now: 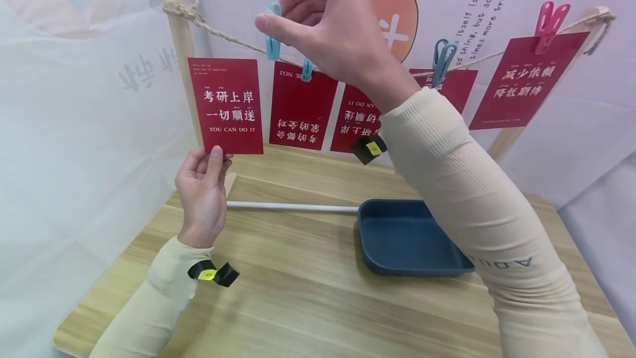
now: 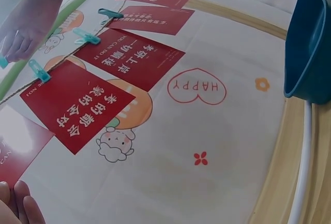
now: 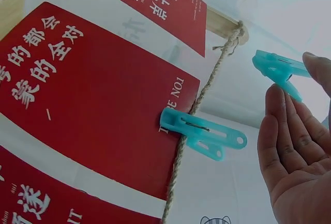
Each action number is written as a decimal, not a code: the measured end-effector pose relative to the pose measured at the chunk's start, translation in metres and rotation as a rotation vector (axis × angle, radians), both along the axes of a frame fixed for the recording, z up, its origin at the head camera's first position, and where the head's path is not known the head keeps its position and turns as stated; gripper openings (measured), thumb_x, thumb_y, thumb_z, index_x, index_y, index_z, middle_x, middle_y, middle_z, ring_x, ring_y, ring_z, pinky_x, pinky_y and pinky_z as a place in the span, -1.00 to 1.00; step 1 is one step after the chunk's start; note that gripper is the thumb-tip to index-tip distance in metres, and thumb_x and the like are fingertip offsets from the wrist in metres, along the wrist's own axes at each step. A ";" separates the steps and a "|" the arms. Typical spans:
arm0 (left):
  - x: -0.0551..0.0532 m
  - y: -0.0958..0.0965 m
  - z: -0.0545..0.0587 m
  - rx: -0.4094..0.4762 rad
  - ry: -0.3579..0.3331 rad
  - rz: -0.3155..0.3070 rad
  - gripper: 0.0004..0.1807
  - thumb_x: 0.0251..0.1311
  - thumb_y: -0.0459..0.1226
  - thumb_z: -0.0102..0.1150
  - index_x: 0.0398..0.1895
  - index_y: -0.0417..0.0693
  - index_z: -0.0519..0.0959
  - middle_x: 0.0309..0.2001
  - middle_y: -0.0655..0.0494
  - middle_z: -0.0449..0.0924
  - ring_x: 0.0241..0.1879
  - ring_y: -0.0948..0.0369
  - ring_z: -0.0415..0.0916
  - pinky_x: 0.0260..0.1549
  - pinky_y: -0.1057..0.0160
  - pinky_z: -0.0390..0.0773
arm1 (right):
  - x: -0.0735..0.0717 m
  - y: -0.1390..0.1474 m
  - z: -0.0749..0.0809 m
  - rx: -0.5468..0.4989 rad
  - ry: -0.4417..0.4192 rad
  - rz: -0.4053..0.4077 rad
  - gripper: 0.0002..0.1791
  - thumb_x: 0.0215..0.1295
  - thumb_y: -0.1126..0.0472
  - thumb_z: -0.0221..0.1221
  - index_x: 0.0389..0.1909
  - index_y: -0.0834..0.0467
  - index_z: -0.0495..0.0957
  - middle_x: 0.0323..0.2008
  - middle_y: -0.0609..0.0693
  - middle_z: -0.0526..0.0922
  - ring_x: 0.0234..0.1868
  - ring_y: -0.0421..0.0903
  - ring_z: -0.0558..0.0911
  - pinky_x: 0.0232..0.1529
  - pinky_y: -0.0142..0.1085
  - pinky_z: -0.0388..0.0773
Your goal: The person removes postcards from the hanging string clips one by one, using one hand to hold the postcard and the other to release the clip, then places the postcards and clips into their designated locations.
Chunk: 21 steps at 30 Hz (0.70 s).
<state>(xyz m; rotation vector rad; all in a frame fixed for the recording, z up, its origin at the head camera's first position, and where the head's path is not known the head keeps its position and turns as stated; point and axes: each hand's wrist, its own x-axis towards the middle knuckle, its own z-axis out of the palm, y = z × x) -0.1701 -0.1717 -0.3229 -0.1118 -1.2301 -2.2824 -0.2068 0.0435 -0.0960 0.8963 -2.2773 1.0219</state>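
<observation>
My left hand (image 1: 203, 198) pinches the bottom edge of a red card (image 1: 226, 93) with white lettering, holding it upright near the rope's left end. Above and to the right of that card, my right hand (image 1: 333, 26) pinches a light blue clothespin (image 1: 273, 46) between thumb and fingers. In the right wrist view this clothespin (image 3: 279, 69) is apart from the rope (image 3: 204, 92). Beside it, another light blue clothespin (image 3: 201, 131) fastens a hanging red card (image 3: 103, 94) to the rope. My right forearm partly hides the cards farther along in the head view.
A dark teal clothespin (image 1: 443, 62) and a red clothespin (image 1: 550, 26) hold more red cards to the right. Wooden posts (image 1: 181, 37) carry the rope. A blue tray (image 1: 412, 236) stands on the wooden table (image 1: 298, 314), beside a white rod (image 1: 293, 206).
</observation>
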 end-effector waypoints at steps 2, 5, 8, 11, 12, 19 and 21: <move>0.000 0.000 -0.001 -0.002 0.000 -0.002 -0.94 0.47 -0.36 0.21 -0.09 -0.14 0.62 -0.21 0.08 0.74 -0.17 0.22 0.64 0.02 0.38 0.72 | 0.003 0.003 -0.003 0.004 0.010 0.007 -0.56 0.33 -0.09 0.42 0.04 0.13 0.73 -0.03 -0.01 0.82 -0.05 -0.21 0.75 0.17 -0.45 0.66; -0.001 -0.001 -0.002 0.001 0.001 -0.003 -0.93 0.46 -0.35 0.22 -0.08 -0.15 0.62 -0.21 0.08 0.74 -0.18 0.23 0.65 0.03 0.37 0.72 | 0.007 0.007 -0.007 0.019 0.020 0.025 -0.56 0.34 -0.10 0.41 0.04 0.14 0.73 -0.05 -0.04 0.82 -0.08 -0.25 0.76 0.16 -0.45 0.67; -0.001 -0.002 -0.003 -0.007 -0.001 -0.001 -0.91 0.46 -0.35 0.23 -0.07 -0.16 0.63 -0.21 0.09 0.74 -0.18 0.23 0.64 0.03 0.37 0.72 | 0.010 0.010 -0.010 0.036 0.019 0.039 -0.55 0.34 -0.11 0.40 0.05 0.13 0.71 -0.06 -0.07 0.82 -0.10 -0.30 0.75 0.14 -0.46 0.68; 0.000 -0.002 -0.004 -0.011 -0.003 0.000 -0.91 0.46 -0.36 0.23 -0.06 -0.17 0.63 -0.22 0.09 0.74 -0.18 0.22 0.63 0.02 0.38 0.72 | 0.013 0.014 -0.014 0.040 0.022 0.046 -0.56 0.33 -0.10 0.40 0.04 0.14 0.71 -0.08 -0.07 0.81 -0.11 -0.30 0.75 0.13 -0.44 0.69; 0.000 -0.003 -0.004 -0.010 -0.003 -0.001 -0.91 0.46 -0.36 0.22 -0.06 -0.17 0.63 -0.22 0.09 0.73 -0.19 0.22 0.63 0.02 0.38 0.72 | 0.014 0.015 -0.015 0.044 0.023 0.043 -0.56 0.33 -0.10 0.40 0.04 0.14 0.71 -0.08 -0.07 0.81 -0.11 -0.30 0.75 0.13 -0.43 0.69; 0.001 -0.004 -0.005 -0.002 -0.002 -0.001 -0.90 0.45 -0.39 0.22 -0.05 -0.18 0.65 -0.25 0.10 0.73 -0.22 0.23 0.63 -0.01 0.39 0.72 | 0.020 0.028 -0.023 0.063 0.007 0.010 -0.59 0.33 -0.07 0.41 0.01 0.14 0.72 -0.09 -0.02 0.81 -0.11 -0.21 0.76 0.13 -0.41 0.70; 0.001 -0.005 -0.005 -0.006 -0.002 -0.005 -0.90 0.46 -0.38 0.21 -0.05 -0.19 0.65 -0.24 0.09 0.73 -0.22 0.23 0.63 -0.01 0.39 0.72 | 0.022 0.032 -0.025 0.062 -0.019 0.000 -0.61 0.33 -0.06 0.42 0.00 0.13 0.72 -0.09 0.00 0.82 -0.10 -0.17 0.77 0.13 -0.40 0.70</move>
